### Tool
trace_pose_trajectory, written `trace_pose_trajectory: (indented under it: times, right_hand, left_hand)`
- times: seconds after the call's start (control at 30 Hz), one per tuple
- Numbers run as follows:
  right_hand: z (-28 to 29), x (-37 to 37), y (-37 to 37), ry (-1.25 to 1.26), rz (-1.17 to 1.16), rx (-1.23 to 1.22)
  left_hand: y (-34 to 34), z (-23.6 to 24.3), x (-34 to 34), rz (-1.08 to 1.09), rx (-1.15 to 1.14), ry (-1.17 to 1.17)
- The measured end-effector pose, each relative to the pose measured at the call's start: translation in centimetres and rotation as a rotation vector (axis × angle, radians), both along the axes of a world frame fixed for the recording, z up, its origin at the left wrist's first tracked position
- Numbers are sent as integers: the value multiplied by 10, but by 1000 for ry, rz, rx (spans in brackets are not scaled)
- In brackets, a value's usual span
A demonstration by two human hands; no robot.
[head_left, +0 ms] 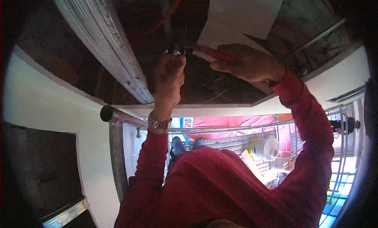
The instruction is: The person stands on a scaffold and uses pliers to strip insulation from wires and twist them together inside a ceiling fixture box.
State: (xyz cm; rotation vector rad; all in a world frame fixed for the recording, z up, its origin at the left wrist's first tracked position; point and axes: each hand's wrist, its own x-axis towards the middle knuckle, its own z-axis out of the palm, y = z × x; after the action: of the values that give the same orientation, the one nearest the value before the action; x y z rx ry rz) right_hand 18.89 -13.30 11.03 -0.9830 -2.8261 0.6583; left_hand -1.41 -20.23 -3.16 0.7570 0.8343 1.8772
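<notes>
Red-sleeved arms reach overhead into an open ceiling cavity: the left hand (169, 72) is fisted around a small metal fitting (175, 50) by a corrugated metal ceiling rail (106, 43), while the right hand (248, 62) grips a red-handled tool (210, 52) whose tip meets that fitting, above a grey steel scaffold pipe (118, 149)

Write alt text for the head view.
Two raised hands work at an open ceiling: the left hand grips a small metal fitting, and the right hand holds a red-handled tool against it. Red sleeves and a scaffold rail show below.
</notes>
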Motion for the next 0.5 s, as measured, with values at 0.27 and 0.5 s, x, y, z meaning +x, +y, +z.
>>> trace_pose_trajectory:
  times: [0.27,0.5]
  right_hand:
    - [-3,-1,-9,144,-50,-539]
    - [-27,4,-10,239,-125,-591]
  left_hand:
    - [-6,10,-15,-484,145,-622]
    - [-4,12,-16,-647,184,-814]
